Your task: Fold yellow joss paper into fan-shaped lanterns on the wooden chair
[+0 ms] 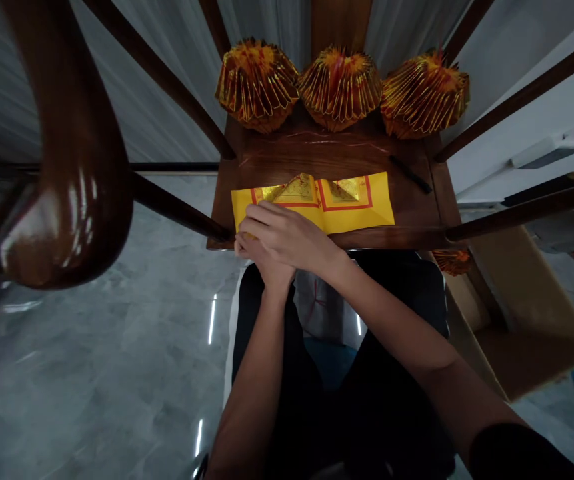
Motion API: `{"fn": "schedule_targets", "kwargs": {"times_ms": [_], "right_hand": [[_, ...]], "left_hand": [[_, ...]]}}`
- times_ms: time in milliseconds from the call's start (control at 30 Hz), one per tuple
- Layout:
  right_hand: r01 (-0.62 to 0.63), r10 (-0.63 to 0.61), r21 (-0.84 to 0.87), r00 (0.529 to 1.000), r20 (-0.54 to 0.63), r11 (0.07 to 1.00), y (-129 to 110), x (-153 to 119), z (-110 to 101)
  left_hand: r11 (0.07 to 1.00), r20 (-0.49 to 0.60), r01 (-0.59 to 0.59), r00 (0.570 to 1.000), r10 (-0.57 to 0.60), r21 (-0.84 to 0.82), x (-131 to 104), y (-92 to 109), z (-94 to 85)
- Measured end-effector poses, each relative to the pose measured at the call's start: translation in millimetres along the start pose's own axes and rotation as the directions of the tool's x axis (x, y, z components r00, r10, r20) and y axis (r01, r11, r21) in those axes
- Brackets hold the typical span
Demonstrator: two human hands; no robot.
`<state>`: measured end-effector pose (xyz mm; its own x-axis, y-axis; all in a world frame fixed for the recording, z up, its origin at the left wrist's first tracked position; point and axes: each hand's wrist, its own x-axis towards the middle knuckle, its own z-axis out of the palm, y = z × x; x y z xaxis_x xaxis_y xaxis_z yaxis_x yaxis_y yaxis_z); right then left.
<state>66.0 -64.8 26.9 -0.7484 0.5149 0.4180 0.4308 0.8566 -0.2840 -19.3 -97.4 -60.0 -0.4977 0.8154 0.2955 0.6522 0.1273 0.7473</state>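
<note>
A yellow sheet of joss paper (359, 220) with red frames and gold foil patches lies across the wooden chair seat (287, 157). Parts of its gold foil stand up in raised folds. At the sheet's near left corner, my left hand (264, 262) has its fingers curled on the paper's edge. Crossing over it, my right hand (297, 235) bends its fingers onto the same end of the sheet. My right hand partly hides the left one and the paper between them.
Three pleated gold paper ornaments (257, 83) (340, 87) (425, 93) stand along the seat's back. A thin black stick-like object (411, 175) lies at right. Dark chair rails (181, 207) flank the seat. Below right, an open cardboard box (531, 300) sits near another ornament (451, 261).
</note>
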Motion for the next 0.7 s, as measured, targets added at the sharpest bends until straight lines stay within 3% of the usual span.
{"fn": "schedule_targets", "kwargs": {"times_ms": [100, 233, 400, 500, 533, 567, 600, 667, 700], "right_hand": [[-0.043, 0.042, 0.179, 0.999, 0.012, 0.983, 12.7, -4.4, -5.4], [-0.108, 0.107, 0.386, 0.994, 0.025, 0.916, 19.8, -7.0, -16.1], [-0.184, 0.163, 0.483, 0.983, 0.086, 0.856, 22.8, -10.1, -24.9], [-0.246, 0.313, 0.447, 0.946, -0.083, 0.86, 50.8, -35.6, -33.3], [-0.326, 0.428, 0.395, 0.88, -0.205, 0.859, 65.7, -50.1, -36.4], [-0.461, 0.562, 0.338, 0.762, -0.323, 0.82, 82.2, -66.8, -39.2], [-0.608, 0.674, 0.298, 0.615, -0.408, 0.736, 99.1, -84.4, -41.6], [-0.826, 0.815, 0.295, 0.295, -0.498, 0.479, 128.5, -117.4, -44.8], [-0.866, 0.855, 0.324, 0.197, -0.48, 0.382, 138.4, -130.3, -46.0]], "left_hand": [[0.997, 0.013, -0.062, 0.998, 0.061, 0.047, -1.8, 1.7, -6.2], [0.99, 0.052, -0.132, 0.99, 0.135, -0.043, -5.1, 6.2, -20.7], [0.99, -0.003, -0.088, 0.996, 0.088, -0.106, -3.5, 15.1, -21.8], [0.992, -0.063, -0.081, 0.995, 0.075, -0.097, -1.9, 21.7, -17.8], [0.992, -0.073, -0.084, 0.994, 0.077, -0.093, -1.7, 23.2, -16.9], [0.992, -0.079, -0.085, 0.994, 0.078, -0.092, -1.6, 24.3, -16.3], [0.992, -0.08, -0.084, 0.994, 0.076, -0.093, -1.6, 24.8, -15.9], [0.992, -0.076, -0.079, 0.994, 0.072, -0.094, -1.6, 24.5, -15.2], [0.993, -0.076, -0.075, 0.995, 0.068, -0.092, -1.6, 23.9, -14.7]]}}
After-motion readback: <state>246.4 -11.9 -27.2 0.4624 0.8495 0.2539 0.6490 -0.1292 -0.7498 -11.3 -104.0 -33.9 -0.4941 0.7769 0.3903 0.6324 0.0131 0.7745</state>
